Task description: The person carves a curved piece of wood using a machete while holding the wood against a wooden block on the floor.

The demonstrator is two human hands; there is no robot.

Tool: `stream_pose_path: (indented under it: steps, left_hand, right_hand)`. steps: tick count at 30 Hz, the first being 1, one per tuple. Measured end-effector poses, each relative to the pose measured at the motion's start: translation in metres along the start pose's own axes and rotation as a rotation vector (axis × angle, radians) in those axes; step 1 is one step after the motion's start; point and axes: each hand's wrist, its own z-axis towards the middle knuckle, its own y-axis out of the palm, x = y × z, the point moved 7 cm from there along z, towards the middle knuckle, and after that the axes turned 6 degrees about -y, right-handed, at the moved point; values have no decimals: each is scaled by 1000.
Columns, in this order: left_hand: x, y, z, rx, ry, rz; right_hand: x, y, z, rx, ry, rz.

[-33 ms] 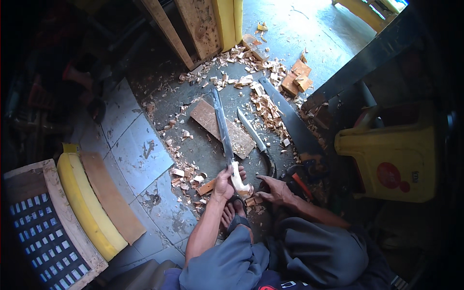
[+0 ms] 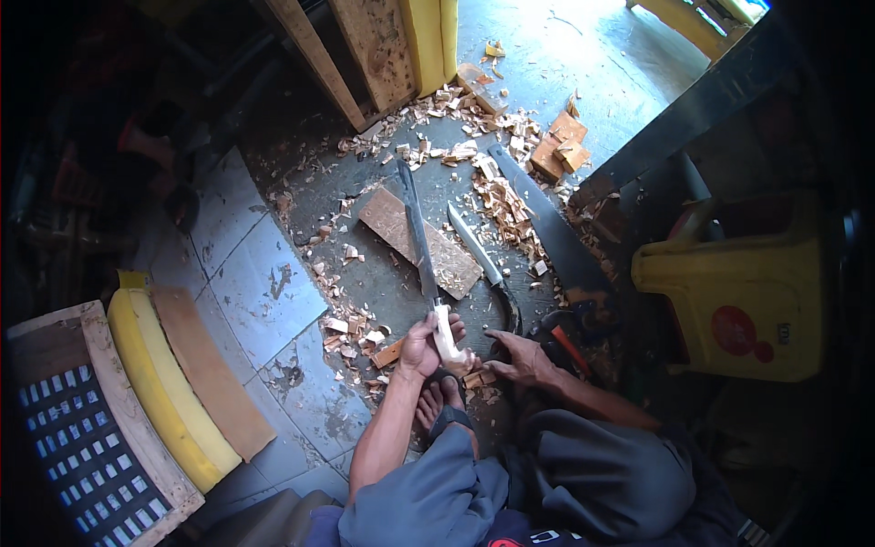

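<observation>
My left hand (image 2: 421,349) is wrapped round the pale, carved wooden handle (image 2: 445,335) of a long machete. Its dark blade (image 2: 417,223) points away from me, over a flat wooden board (image 2: 392,226) on the floor. Close to the hooked butt of that handle is my right hand (image 2: 521,358), its fingers apart and holding nothing; whether a fingertip touches the butt I cannot tell. Beyond the right hand lies a second, shorter knife (image 2: 474,244) with a dark, curved handle (image 2: 510,310).
Right of the knives lies a handsaw (image 2: 547,219) among wood chips (image 2: 501,202). Small wood blocks (image 2: 558,150) sit farther off. A yellow jerrycan (image 2: 729,292) stands at right. At left are a yellow padded piece (image 2: 164,387) and a wood-framed black lattice (image 2: 87,438). My foot (image 2: 437,401) is below the handle.
The machete has turned slightly in my left hand, its blade tip shifting a little left and away. My right hand looks almost unmoved.
</observation>
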Motion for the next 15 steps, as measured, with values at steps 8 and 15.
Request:
stream_pose_path:
  steps: [8, 15]
  left_hand:
    - [4, 50, -15, -266, 66, -262]
    - [-1, 51, -13, -271, 83, -295]
  right_hand:
    - [4, 1, 0, -9, 4, -29]
    - [9, 4, 2, -5, -5, -47]
